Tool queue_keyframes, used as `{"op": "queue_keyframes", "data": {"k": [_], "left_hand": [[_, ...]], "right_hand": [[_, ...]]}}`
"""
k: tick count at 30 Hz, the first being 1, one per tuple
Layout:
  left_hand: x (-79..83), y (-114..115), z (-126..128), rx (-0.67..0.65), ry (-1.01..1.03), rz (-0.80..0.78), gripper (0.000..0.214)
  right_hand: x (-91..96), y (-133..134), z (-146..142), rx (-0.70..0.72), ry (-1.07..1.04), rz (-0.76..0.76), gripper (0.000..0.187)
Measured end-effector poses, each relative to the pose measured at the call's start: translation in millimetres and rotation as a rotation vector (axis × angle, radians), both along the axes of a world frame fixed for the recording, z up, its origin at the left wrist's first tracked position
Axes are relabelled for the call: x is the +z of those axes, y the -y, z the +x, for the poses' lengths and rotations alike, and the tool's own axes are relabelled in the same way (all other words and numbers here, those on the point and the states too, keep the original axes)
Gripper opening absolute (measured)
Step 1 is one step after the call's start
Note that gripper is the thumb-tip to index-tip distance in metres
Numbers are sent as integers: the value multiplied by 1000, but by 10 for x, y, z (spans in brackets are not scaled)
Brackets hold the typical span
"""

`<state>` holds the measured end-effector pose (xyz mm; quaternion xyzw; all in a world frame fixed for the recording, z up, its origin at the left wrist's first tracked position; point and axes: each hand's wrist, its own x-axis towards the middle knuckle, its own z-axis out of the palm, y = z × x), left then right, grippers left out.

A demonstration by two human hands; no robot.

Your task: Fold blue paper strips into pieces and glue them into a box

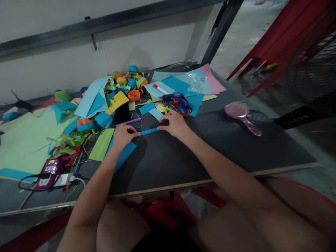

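A narrow blue paper strip (pixel 148 131) lies on the dark table (pixel 210 147) between my two hands. My left hand (pixel 123 135) pinches its left end, fingers closed on it. My right hand (pixel 174 125) presses down on its right end with curled fingers. Under my left wrist lies a larger blue paper sheet (pixel 123 155). A purple pen (pixel 129 122) rests just beyond the strip.
A heap of coloured paper pieces and folded rings (pixel 126 84) sits behind. A blue glue gun and red-handled scissors (pixel 177 102) lie near my right hand. A pink hairbrush (pixel 243 115) is to the right. Green sheets (pixel 23 140), a purple device with cables (pixel 49 171) at left.
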<state>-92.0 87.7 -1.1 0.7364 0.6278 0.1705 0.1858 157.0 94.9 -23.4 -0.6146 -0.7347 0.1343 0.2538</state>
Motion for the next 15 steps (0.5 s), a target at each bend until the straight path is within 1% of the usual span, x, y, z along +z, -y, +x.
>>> {"op": "queue_keyframes", "data": {"k": [2, 4, 5, 7, 8, 9, 10, 15], "left_hand": [[1, -13, -6, -27, 16, 3, 16], [-13, -15, 11, -101, 30, 57, 13], [-23, -9, 27, -164, 30, 94, 13], [-42, 15, 71, -307, 10, 153, 15], [-49, 31, 95, -363, -11, 169, 17], [-53, 47, 116, -401, -40, 177, 20], [-54, 63, 134, -420, -73, 186, 21], [-30, 92, 147, -467, -234, 281, 15]], "right_hand": [[3, 16, -21, 42, 14, 32, 21], [-7, 45, -70, 152, 27, 83, 14], [-15, 62, -102, 238, 41, 106, 17], [-37, 91, -164, 425, 79, 125, 32], [-49, 101, -189, 497, 95, 125, 37], [-59, 106, -205, 540, 103, 121, 38], [-68, 107, -213, 553, 101, 118, 37], [-83, 64, -149, 504, 32, 138, 25]]}}
